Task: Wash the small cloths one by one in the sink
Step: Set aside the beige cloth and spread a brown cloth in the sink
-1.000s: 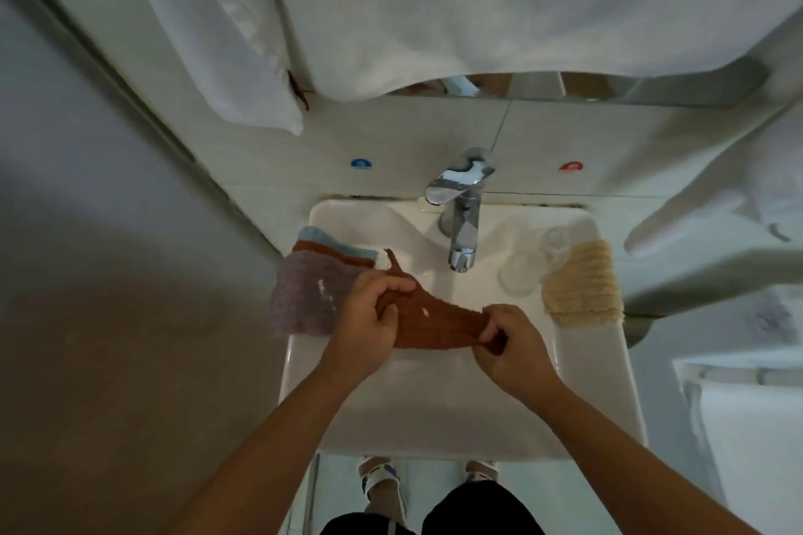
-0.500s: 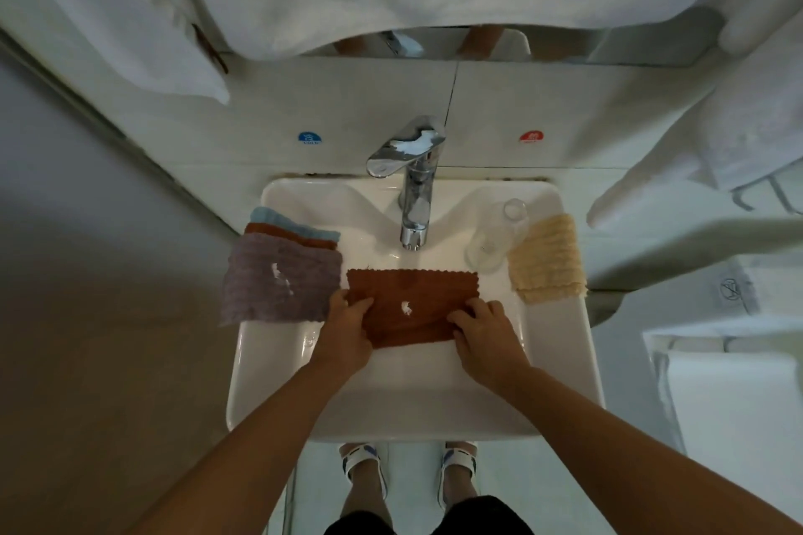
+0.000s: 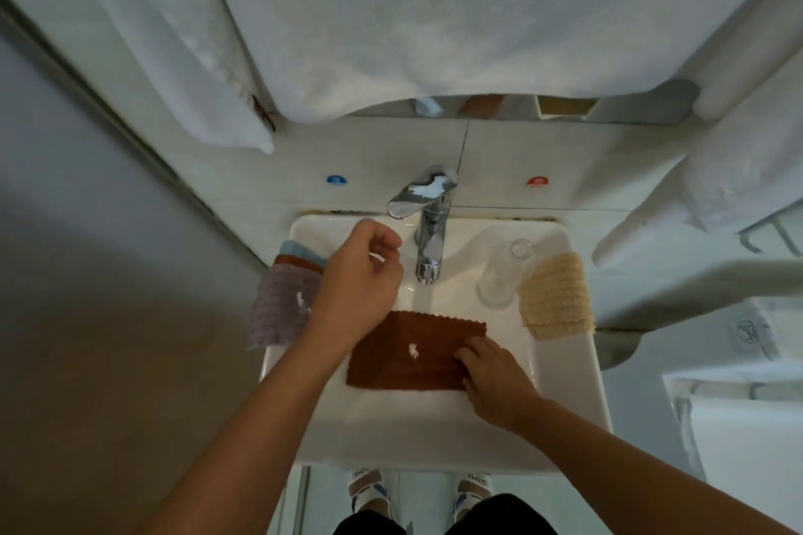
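A rust-brown cloth [image 3: 413,354] with a small white mark lies spread flat in the white sink [image 3: 434,439]. My right hand [image 3: 491,376] holds its right edge, fingers curled on the fabric. My left hand [image 3: 358,278] is raised above the basin's left side, close to the chrome tap [image 3: 428,226], fingers loosely curled and holding nothing. A stack of cloths hangs over the sink's left rim: a mauve cloth [image 3: 280,308] on top, with brown and light blue edges [image 3: 300,254] showing behind it. A cream cloth [image 3: 554,302] hangs over the right rim.
A clear glass [image 3: 506,274] stands on the sink's back right ledge beside the cream cloth. White towels [image 3: 434,13] hang overhead and at right. Blue [image 3: 335,181] and red [image 3: 536,182] stickers mark the tiled wall behind the tap. A grey wall runs along the left.
My left hand has let go of the brown cloth and risen toward the tap. The cloth, stretched between both hands before, now lies flat in the basin under my right hand.
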A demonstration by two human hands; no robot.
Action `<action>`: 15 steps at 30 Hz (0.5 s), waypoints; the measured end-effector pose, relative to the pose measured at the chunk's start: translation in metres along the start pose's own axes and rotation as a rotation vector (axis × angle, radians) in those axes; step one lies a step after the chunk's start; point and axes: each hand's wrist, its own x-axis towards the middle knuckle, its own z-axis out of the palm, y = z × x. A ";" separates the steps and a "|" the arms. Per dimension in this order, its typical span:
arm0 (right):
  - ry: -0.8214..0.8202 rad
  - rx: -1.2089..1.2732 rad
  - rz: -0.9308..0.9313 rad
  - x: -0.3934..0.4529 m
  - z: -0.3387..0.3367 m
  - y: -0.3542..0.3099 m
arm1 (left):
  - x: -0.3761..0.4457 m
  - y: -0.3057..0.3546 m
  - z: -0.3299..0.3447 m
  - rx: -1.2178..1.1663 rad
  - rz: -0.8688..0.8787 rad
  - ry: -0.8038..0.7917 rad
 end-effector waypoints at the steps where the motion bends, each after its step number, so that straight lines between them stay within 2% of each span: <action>1: -0.019 -0.002 0.013 0.000 0.001 -0.001 | 0.006 0.009 -0.002 -0.024 -0.032 -0.039; 7: -0.088 -0.004 0.016 -0.002 0.007 0.006 | 0.017 0.017 -0.008 -0.066 -0.085 -0.102; 15: -0.004 0.295 0.166 0.003 0.014 0.022 | 0.015 0.023 -0.005 -0.190 -0.133 -0.093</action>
